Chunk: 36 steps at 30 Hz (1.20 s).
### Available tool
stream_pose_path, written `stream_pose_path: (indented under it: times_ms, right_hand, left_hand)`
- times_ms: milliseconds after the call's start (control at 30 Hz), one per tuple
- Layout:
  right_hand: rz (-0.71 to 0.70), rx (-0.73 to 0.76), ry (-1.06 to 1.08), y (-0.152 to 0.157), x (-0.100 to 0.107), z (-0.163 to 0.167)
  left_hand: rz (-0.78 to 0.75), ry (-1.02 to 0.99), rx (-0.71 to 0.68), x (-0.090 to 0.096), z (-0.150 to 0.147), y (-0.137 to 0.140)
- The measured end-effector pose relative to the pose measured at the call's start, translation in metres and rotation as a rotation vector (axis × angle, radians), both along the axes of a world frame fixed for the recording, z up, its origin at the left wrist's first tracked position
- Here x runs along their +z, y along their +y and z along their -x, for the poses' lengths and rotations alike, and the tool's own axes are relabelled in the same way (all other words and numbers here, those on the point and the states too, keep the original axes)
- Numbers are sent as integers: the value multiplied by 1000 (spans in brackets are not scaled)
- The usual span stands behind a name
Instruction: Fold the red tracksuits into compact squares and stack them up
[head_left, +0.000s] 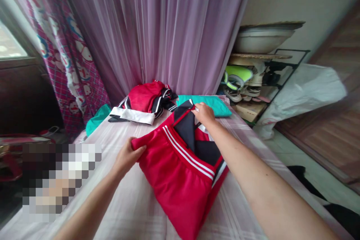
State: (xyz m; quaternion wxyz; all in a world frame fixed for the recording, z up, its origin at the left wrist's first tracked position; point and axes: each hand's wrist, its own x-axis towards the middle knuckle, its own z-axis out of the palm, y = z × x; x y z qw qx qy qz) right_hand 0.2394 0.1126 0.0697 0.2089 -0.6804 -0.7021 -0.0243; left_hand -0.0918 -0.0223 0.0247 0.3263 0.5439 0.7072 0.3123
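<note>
A red jacket (pixel 174 172) with black panels and a white-striped ribbed band is partly folded over the bed, tilted between my hands. My left hand (pixel 131 155) grips its red edge on the left, thumb on top. At the far side, my right hand (pixel 204 114) pinches the black, white-tipped corner, its fingertips closed on the cloth. Some of the jacket's underside is hidden by its folds and my right forearm. Beyond it lies a heap of red, black and white clothing (pixel 144 97), with a folded teal cloth (pixel 218 105) to its right.
Checked bedding (pixel 112 195) covers the bed. Another teal cloth (pixel 98 119) sits at the left edge. Purple curtains (pixel 168 26) hang behind. On the right stand a shoe rack (pixel 277 86) with a large basin (pixel 263 39) on top and a white plastic bag (pixel 306 90).
</note>
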Motion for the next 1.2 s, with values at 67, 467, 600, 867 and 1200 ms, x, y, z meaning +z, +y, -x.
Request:
stream_pose_path:
  times_ms: [67, 467, 600, 867, 1200]
  right_hand:
    - [-61, 159, 38, 13, 7, 38]
    - [258, -308, 63, -68, -66, -28]
    - [310, -199, 267, -91, -85, -40]
    - [261, -250, 176, -67, -58, -39]
    - [288, -178, 334, -132, -81, -59]
  left_hand:
    - [6, -147, 57, -4, 18, -37]
    - [214, -56, -55, 4, 58, -24]
    - [287, 82, -194, -1, 49, -9]
    - [318, 109, -360, -6, 18, -62]
    - [75, 176, -302, -9, 10, -52]
